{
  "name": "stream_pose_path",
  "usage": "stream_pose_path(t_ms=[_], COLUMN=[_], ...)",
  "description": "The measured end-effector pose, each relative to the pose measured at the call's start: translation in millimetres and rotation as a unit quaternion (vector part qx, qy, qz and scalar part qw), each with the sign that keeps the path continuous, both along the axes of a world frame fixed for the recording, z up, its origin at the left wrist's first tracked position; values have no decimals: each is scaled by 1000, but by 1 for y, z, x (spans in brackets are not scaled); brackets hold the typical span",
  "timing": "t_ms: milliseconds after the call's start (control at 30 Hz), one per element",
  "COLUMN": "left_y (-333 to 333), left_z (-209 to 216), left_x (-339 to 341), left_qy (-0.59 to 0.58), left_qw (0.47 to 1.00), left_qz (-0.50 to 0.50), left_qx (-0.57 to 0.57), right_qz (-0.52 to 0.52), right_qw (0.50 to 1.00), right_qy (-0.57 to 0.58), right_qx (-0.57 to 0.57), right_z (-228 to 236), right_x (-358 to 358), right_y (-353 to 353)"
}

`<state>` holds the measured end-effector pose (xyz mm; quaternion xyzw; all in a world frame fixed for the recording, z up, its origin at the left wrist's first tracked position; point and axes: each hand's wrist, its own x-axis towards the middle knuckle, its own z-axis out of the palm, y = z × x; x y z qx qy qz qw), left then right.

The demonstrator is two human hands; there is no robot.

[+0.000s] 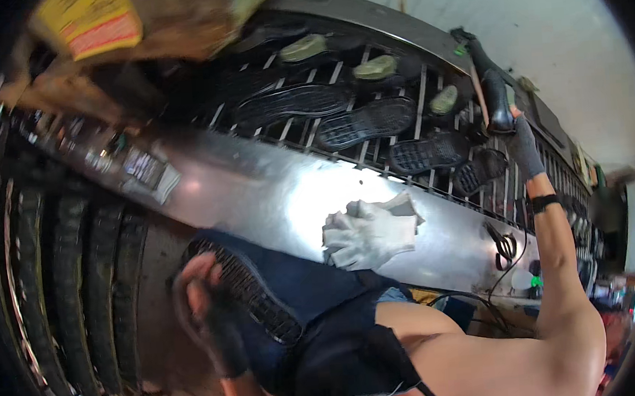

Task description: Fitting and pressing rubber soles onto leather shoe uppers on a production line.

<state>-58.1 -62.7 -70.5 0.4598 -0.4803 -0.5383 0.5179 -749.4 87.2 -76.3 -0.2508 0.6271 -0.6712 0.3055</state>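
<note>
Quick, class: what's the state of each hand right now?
Left hand: closed, holding a treaded black sole.
Right hand: closed on a black shoe.

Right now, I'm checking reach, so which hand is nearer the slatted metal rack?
The right hand. It is up at the rack, gripping a black shoe; the left hand is well away from it, lower left in view, holding a treaded black sole.

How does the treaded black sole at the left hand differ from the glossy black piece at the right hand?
The black sole at the left hand shows blocky tread; the glossy piece at the right hand shows a smooth surface.
The sole lies against dark blue cloth, while the piece is at the slatted rack.
The sole looks larger in view than the piece.
Both are black.
</note>
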Motion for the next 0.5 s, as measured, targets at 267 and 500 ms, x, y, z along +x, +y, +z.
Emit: stream_pose_path(t_ms=[267, 500], left_y=[-10, 9], left_z=[2, 28], left_x=[-44, 16], left_qy=[211, 412], left_qw=[968, 907], left_qz=[19, 52], left_qx=[132, 70], right_qz=[389, 576], right_qw=[904, 789], right_qy=[28, -175], right_qx=[174, 119], right_z=[11, 34], right_x=[312, 473], right_y=[-110, -123])
